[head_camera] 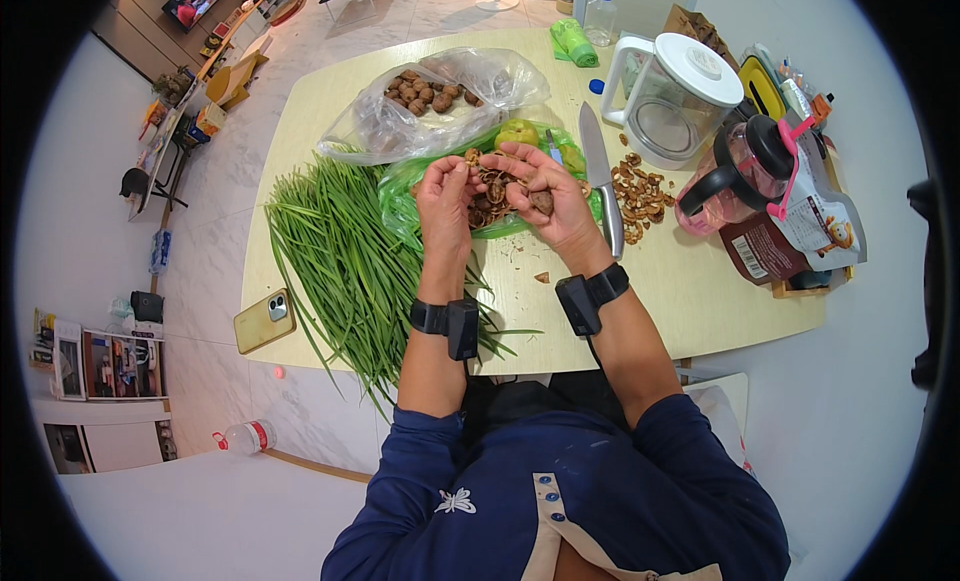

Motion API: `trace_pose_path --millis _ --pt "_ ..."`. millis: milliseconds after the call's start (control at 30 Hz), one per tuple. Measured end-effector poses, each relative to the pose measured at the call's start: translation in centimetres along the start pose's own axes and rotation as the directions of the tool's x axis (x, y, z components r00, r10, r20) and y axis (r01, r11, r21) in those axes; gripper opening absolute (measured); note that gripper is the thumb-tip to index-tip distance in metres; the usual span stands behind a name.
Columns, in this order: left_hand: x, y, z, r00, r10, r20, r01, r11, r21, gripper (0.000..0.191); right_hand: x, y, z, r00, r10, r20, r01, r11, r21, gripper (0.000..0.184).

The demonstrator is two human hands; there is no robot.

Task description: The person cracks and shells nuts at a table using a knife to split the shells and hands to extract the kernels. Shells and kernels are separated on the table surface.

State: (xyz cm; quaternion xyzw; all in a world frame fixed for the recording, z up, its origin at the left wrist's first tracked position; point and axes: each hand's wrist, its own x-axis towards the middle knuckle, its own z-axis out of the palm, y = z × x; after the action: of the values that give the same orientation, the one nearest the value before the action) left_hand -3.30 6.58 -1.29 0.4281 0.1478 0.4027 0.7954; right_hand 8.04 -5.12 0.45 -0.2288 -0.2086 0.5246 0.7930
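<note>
My left hand (447, 198) pinches a small piece of walnut (472, 156) between thumb and fingertips. A brown walnut (541, 201), whole or part of one, sits in the curled fingers of my right hand (559, 198). Both hands hover over a green plastic bag (400, 198) that carries broken walnut shells (491, 195). A yellow-green fruit (516, 133) rests at the bag's far side. Right of my right hand lies a kitchen knife (598, 161), with a pile of walnut kernels (640, 195) beside it. My fingers partly hide the shells.
Beyond the green bag, a clear plastic bag (480, 78) holds whole walnuts (420, 93). Long green chives (345, 243) cover the table's left, near a phone (265, 322) at the edge. A lidded clear pitcher (679, 101) and a pink bottle (739, 172) stand on the right.
</note>
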Motion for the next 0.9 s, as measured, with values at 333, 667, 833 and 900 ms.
trace_pose_path --millis 333,667,833,900 --pt "0.0 0.0 0.2 0.99 0.123 -0.065 -0.109 0.977 0.184 0.011 0.5 1.6 1.6 0.986 -0.09 -0.143 -0.011 0.812 -0.584 0.058" --pt "-2.1 -0.2 6.2 0.901 0.312 0.302 -0.434 0.656 0.617 0.012 1.6 2.2 -0.8 0.905 -0.425 -0.037 0.321 0.735 -0.597 0.033" --pt "-1.6 -0.6 9.5 0.807 0.362 0.466 -0.589 0.447 0.673 0.01 0.2 1.1 -1.3 0.947 -0.295 -0.125 0.256 0.932 -0.258 0.02" --pt "-1.1 -0.8 10.7 0.814 0.305 0.495 -0.581 0.441 0.684 0.011 -0.2 0.6 -0.6 0.93 -0.296 -0.217 0.266 0.951 -0.16 0.025"
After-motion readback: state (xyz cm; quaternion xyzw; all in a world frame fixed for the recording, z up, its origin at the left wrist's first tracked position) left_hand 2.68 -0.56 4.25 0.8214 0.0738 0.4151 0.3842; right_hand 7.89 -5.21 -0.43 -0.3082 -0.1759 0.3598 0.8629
